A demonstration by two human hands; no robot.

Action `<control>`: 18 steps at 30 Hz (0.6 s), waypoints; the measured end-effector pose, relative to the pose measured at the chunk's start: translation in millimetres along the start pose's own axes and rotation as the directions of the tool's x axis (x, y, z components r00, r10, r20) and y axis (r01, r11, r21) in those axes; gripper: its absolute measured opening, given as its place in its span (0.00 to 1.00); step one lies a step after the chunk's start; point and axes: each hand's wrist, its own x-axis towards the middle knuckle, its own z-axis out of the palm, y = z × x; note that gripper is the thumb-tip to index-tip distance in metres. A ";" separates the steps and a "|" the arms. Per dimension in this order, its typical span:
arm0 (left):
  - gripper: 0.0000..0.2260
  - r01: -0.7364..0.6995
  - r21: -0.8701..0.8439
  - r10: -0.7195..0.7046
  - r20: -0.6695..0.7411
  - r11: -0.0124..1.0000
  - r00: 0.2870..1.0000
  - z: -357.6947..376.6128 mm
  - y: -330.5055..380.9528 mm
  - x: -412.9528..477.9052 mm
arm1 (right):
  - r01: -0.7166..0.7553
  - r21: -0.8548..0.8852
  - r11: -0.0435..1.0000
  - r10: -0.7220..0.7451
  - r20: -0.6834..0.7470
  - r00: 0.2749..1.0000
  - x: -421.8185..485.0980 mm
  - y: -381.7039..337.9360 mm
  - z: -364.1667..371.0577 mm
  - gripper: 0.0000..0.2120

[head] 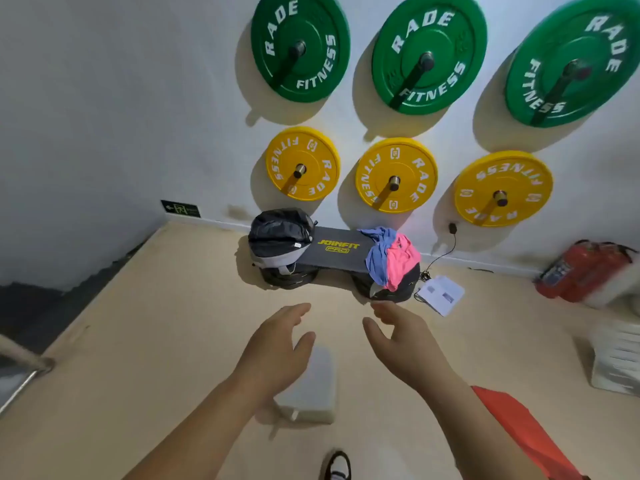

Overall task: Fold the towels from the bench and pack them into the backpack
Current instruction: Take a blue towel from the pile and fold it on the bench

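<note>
A low black bench point(341, 249) marked JOINFIT stands by the wall ahead of me. A black and grey backpack point(278, 239) rests on its left end. On its right end lies a crumpled heap of a blue towel point(379, 252) and a pink towel point(401, 259), hanging over the edge. My left hand point(277, 348) and my right hand point(403, 336) are stretched out in front of me, short of the bench, fingers apart and holding nothing.
Green and yellow weight plates point(396, 174) hang on the white wall. A white leaflet point(441, 294) and a black cable lie on the floor right of the bench. Red fire extinguishers point(581, 271) lie at the far right. A white block point(313, 386) sits under my left hand.
</note>
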 end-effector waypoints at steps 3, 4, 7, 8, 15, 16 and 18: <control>0.22 0.033 -0.005 -0.033 0.012 0.999 0.999 8.3 -18.5 79.9 | 0.002 0.044 0.999 -0.004 0.047 0.999 93.2 13.4 15.9 0.20; 0.22 0.055 0.011 -0.055 0.032 0.998 0.998 6.6 -22.6 104.1 | -0.008 0.039 0.999 0.004 0.094 0.996 122.2 13.2 19.6 0.20; 0.22 0.083 0.015 -0.083 0.041 0.996 0.996 -1.0 -32.5 175.5 | -0.014 0.030 0.999 0.009 0.147 0.989 203.1 7.0 27.0 0.20; 0.22 0.089 0.010 -0.090 0.050 0.996 0.995 -5.9 -33.7 198.1 | -0.016 0.023 1.000 0.012 0.165 0.986 227.7 3.4 28.2 0.20; 0.23 0.046 0.083 -0.057 0.144 0.995 0.988 -6.8 -86.3 379.8 | -0.093 0.048 0.994 0.075 0.290 0.954 399.8 0.9 58.7 0.17; 0.23 0.051 0.083 -0.064 0.168 0.995 0.984 -5.1 -97.0 408.8 | -0.117 0.051 0.992 0.098 0.285 0.953 424.6 4.1 64.2 0.16; 0.23 0.026 0.069 -0.039 0.205 0.997 0.978 -0.1 -118.3 466.6 | -0.171 0.060 0.984 0.149 0.261 0.954 471.3 9.8 73.7 0.14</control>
